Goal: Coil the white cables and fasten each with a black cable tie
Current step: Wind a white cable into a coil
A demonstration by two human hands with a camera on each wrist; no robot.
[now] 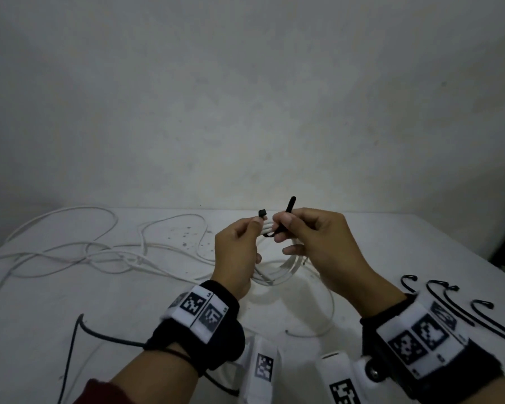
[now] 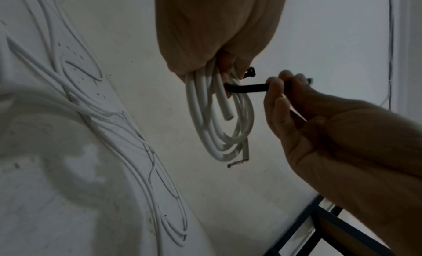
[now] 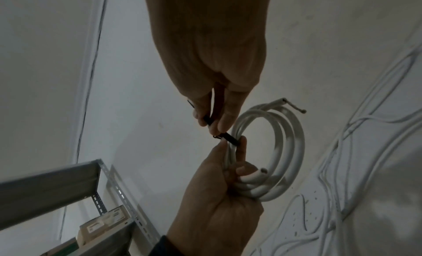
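A white coil (image 3: 269, 151) is held above the table (image 1: 391, 243), near its middle, with the left hand's (image 1: 239, 252) fingers curled round the gathered loops and the head of a black tie (image 2: 246, 88) pinched at their top. The tie's tail, passed through the coil, is pinched by the right hand (image 1: 318, 240). Should the left grip slacken while the tail is threaded, the loops are likely to spring apart; a missed head slot would leave the coil unfastened. One coil is counted in hand. Loose cables (image 1: 79, 252) are tangled toward the left edge, their number not tellable. About four spare ties (image 1: 461, 310) are seen near the right edge.
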